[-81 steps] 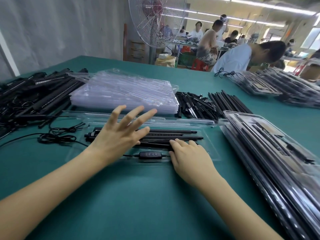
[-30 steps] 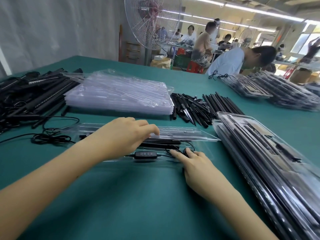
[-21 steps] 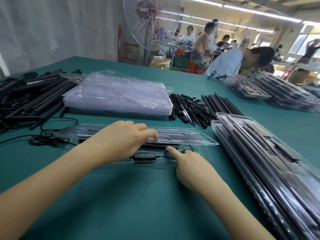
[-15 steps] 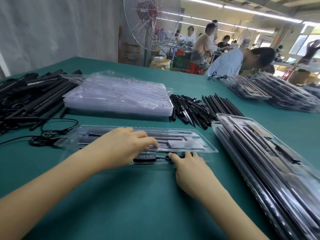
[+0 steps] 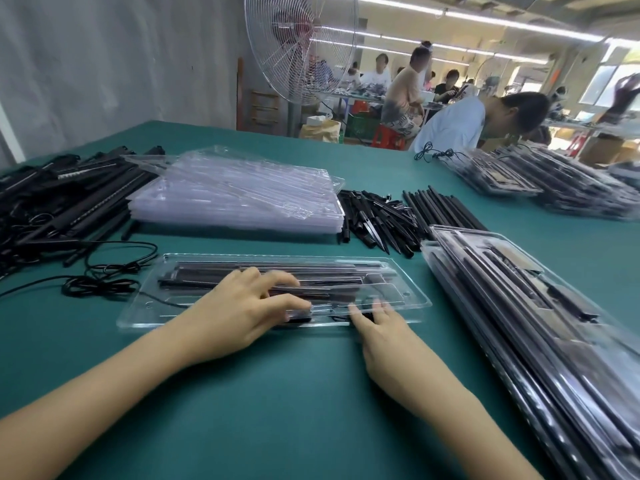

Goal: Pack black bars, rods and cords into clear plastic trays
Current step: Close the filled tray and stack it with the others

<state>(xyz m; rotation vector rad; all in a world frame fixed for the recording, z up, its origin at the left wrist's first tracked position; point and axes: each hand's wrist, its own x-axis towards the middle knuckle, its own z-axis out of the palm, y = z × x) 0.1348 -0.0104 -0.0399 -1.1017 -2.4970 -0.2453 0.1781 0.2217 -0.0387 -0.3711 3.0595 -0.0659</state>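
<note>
Left hand (image 5: 239, 313) was lying on top of the clear tray (image 5: 412, 299), fingers loosely bent and pressing the lid, not gripping anything. Right hand (image 5: 384, 334) had straight fingers, tips touching the tray's near rim. Bit blurry tho. Black bars (image 5: 214, 271) sat inside the tray, on the green table (image 5: 294, 393), just in front of the empty tray stack (image 5: 239, 199).

One wide-angle camera, worn on the head, looks forward and down from close behind and above the fingers (image 5: 266, 277), across the green tabletop (image 5: 311, 393) and on to the fan (image 5: 301, 46) far beyond them.
</note>
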